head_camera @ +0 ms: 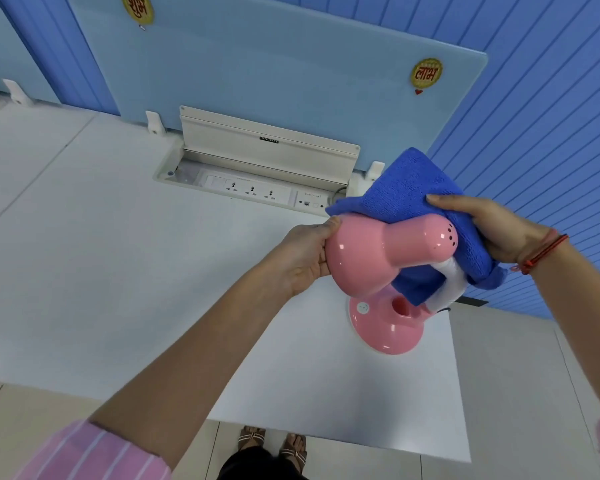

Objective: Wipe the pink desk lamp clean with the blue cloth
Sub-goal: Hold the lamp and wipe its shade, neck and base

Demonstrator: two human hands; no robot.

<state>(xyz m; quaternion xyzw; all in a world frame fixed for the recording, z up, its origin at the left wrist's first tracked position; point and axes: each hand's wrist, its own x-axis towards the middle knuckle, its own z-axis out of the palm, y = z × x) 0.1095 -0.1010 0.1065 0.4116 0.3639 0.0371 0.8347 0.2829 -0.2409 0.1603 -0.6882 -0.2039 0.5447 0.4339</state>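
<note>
The left hand (303,259) is curled around the wide rim of the pink desk lamp (374,258) shade, thumb on top near the rim's upper edge and fingers wrapped underneath, gripping it firmly. The right hand (496,233) is closed over the blue cloth (406,188), thumb stretched flat across the top of the fabric and the other fingers tucked beneath, pressing the cloth against the narrow rear end of the shade and draping it down over the white neck (451,285). The lamp's round pink base (385,327) stands on the white table (118,254) near its right edge, toward the front corner. The open socket box (257,181) lies along the table's far edge.
</note>
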